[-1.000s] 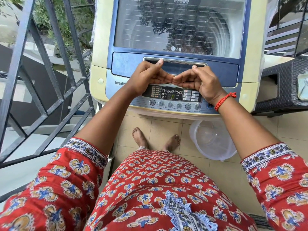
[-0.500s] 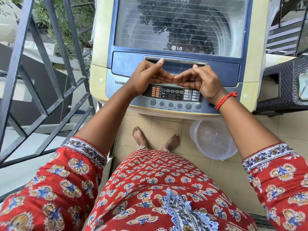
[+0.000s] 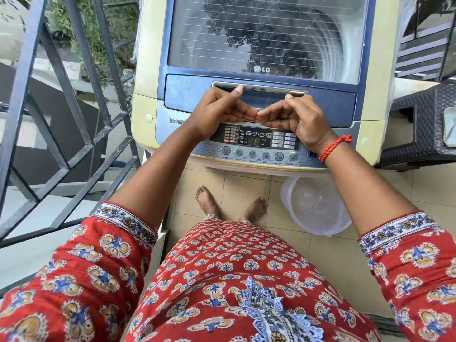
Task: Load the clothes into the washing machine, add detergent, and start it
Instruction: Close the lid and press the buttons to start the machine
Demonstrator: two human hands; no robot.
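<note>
The left hand stays curled, empty, fingertips meeting the right hand, equally empty, over the washer lid's front edge. Only the panel has changed, showing other digits: likely already started. Clothes aren't discernible through the lid.

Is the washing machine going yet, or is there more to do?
Looks nearly done. The lid is shut and the display is lit. Left hand and right hand rest empty by the handle. Clothes and soap can't be seen, nor whether it's started.
</note>
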